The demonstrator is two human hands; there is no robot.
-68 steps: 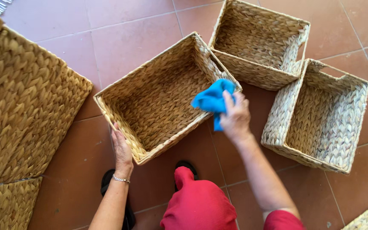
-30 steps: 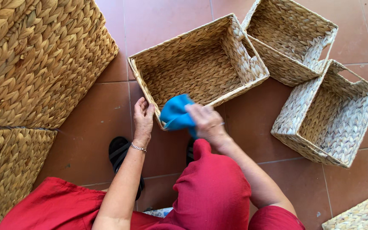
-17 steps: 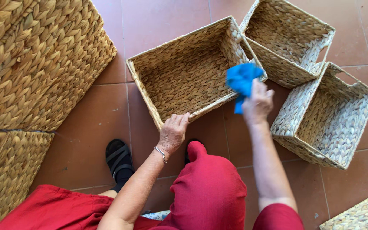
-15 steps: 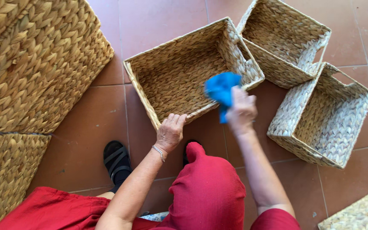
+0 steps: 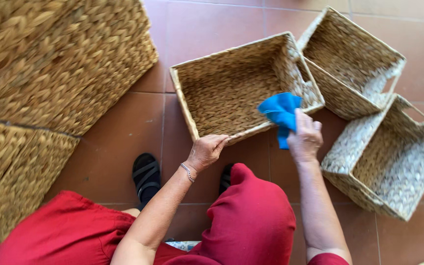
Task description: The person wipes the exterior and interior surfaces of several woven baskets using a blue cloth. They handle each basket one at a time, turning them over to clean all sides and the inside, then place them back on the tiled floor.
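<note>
The left hand grips the near rim of the middle basket on the floor. The right hand squeezes a blue cloth (at the basket's right corner), seemingly mid-wipe.

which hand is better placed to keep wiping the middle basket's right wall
Right. The right hand already holds the blue cloth against the wall of the middle basket. The left hand grips the near rim, steadying it.
</note>
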